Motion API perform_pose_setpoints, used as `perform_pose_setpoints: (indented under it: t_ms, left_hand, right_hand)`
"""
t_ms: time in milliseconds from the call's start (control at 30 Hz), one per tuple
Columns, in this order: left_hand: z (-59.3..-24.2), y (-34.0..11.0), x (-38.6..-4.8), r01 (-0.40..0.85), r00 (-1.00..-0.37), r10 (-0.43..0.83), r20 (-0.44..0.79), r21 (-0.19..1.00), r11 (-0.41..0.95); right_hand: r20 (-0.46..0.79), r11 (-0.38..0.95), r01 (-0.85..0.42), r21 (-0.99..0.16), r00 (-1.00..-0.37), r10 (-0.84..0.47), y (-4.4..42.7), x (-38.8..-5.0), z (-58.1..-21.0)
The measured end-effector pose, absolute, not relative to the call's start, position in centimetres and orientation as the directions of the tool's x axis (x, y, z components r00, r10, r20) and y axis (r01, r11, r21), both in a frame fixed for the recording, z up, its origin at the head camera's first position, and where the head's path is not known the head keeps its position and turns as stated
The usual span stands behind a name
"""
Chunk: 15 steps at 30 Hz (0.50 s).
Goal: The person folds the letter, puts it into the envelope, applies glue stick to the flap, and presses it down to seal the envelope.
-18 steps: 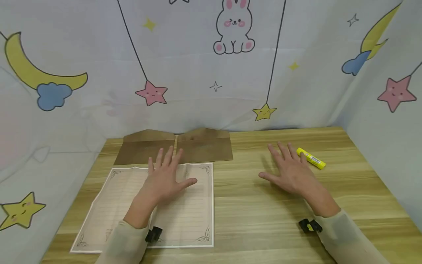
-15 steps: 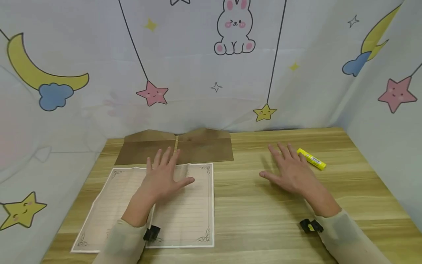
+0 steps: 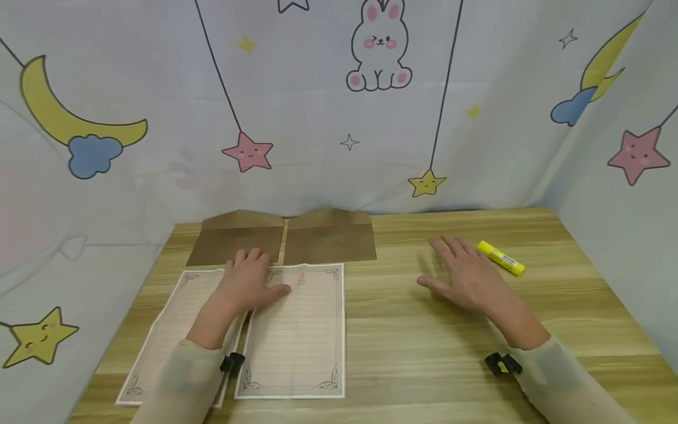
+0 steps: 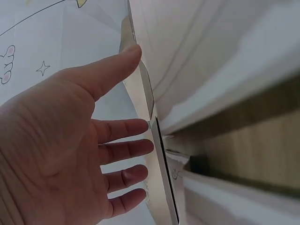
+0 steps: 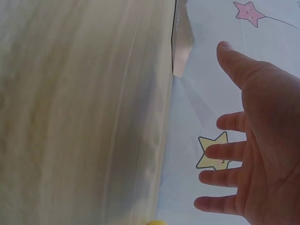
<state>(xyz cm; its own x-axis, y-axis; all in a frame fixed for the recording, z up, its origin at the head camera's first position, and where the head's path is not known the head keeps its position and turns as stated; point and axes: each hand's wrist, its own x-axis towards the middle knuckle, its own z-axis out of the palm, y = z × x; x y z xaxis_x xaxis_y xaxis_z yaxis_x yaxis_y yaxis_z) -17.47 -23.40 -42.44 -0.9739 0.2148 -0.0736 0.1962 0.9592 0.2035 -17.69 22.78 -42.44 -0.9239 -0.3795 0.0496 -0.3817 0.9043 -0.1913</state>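
Observation:
Two lined, bordered sheets of letter paper lie side by side on the table. My left hand point(image 3: 245, 284) is above the inner edges of the left sheet point(image 3: 175, 330) and the right sheet point(image 3: 296, 335), its thumb spread out and nothing held. In the left wrist view the fingers point(image 4: 124, 152) extend with gaps between them. My right hand point(image 3: 468, 277) hovers over the bare wood, fingers spread and holding nothing. Beside its little finger lies a yellow glue stick point(image 3: 500, 258). Behind the sheets are two brown envelopes, a left one point(image 3: 238, 244) and a right one point(image 3: 329, 241), with pointed flaps at the back.
The wood-grain table point(image 3: 413, 365) meets a white cloth backdrop point(image 3: 312, 112) at its far edge, and cloth also hangs at both sides. The cloth carries printed stars, moons and a rabbit. Small black clips sit at both wrists.
My left hand has moved left and slightly nearer, with its fingers looking more bent in the head view. The right hand has barely moved. The head view has shifted slightly.

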Motion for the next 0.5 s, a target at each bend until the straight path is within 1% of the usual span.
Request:
perform_pose_setpoints:
  t_ms: [300,500]
  left_hand:
    - [-42.86,-23.46,-18.13,0.213,-0.966,0.235,-0.109,0.183,0.96]
    - [-42.91,-23.44,-18.38,0.21,-0.964,0.236,-0.12,0.196,0.958]
  right_hand:
    - [0.058,0.898,-0.405,-0.171,-0.914,-0.401,22.51,-17.76,-42.48]
    - [0.051,0.899,-0.402,-0.176,-0.915,-0.399,22.38,-17.75,-42.66]
